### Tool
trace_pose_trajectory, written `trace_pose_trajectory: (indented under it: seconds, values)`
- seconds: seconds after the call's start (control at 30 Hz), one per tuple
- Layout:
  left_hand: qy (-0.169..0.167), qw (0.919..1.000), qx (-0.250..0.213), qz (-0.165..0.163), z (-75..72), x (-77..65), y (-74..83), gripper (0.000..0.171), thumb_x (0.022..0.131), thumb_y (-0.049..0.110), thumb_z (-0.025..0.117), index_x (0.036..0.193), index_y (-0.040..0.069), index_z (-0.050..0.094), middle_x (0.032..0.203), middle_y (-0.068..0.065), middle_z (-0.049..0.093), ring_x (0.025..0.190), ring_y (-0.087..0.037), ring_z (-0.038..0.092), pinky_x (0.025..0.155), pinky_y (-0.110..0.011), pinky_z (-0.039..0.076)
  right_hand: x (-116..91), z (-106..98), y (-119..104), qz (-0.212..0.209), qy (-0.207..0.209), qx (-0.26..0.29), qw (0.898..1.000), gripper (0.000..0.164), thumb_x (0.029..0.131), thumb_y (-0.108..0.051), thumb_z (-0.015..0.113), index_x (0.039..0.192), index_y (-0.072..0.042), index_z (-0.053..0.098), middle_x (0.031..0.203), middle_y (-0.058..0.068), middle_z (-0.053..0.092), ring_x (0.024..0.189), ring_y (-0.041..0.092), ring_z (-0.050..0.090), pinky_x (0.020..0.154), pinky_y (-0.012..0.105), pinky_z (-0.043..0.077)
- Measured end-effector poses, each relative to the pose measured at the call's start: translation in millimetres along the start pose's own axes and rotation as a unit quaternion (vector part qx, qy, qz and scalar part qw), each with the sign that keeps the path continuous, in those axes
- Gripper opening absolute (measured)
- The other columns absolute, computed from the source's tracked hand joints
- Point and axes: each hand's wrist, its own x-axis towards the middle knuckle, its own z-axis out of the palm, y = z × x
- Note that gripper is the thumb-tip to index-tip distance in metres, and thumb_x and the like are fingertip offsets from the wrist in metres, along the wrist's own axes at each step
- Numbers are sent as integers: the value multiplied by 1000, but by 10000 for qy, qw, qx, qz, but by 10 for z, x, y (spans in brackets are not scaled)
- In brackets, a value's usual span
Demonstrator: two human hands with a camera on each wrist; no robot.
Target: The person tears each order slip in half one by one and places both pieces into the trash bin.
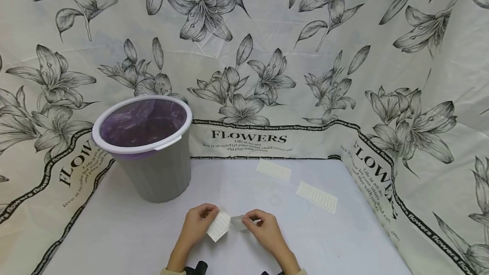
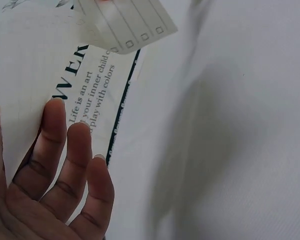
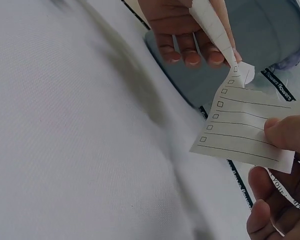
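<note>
Both hands grip a thin white sheet of checklist paper (image 3: 240,117) above the table. Its lined side with small printed squares faces the right wrist camera. My left hand (image 1: 199,223) pinches the left portion, which stands tilted and shows pale stripes in the head view. In the left wrist view that portion (image 2: 27,85) lies along the left hand (image 2: 62,175), three fingers spread beside it. My right hand (image 1: 263,227) pinches the right portion between thumb and fingers. Between the hands, the paper narrows to a creased strip with a ragged edge in the right wrist view.
A grey bin (image 1: 160,173) with a white rim and purple liner stands at the left back. Two white striped sheets lie on the table: one sheet (image 1: 273,170) near the back, another sheet (image 1: 317,197) to the right. Flower-printed cloth (image 1: 244,143) surrounds the table (image 1: 344,241).
</note>
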Motion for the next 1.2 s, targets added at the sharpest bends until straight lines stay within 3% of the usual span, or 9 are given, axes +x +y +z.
trace_pose_trajectory:
  seconds: [0.67, 0.87, 1.2]
  values:
    - [728, 9961, 130, -476, -169, 3, -91, 13, 99, 17, 69, 101, 6, 76, 87, -1, 72, 81, -9, 62, 74, -23, 51, -17, -99, 54, 266, 132, -50, 9995, 7, 90, -16, 80, 91, -11, 77, 88, 2, 77, 81, 5, 66, 66, 20, 51]
    - [755, 9958, 310, -410, -306, -20, -132, 12, 98, 18, 71, 100, 8, 77, 90, -2, 75, 84, -10, 66, 75, -24, 53, -7, -111, 48, 354, 168, -38, 9992, 7, 90, -16, 80, 93, -10, 77, 90, 3, 77, 82, 4, 66, 66, 19, 52]
    - [503, 9962, 679, -210, -590, -98, -105, 10, 96, 17, 73, 99, 8, 76, 87, 1, 74, 79, -5, 65, 72, -22, 55, 106, -45, -45, 51, 124, 56, 9999, 10, 92, -17, 78, 95, -8, 76, 91, 6, 77, 81, 6, 67, 65, 19, 52]
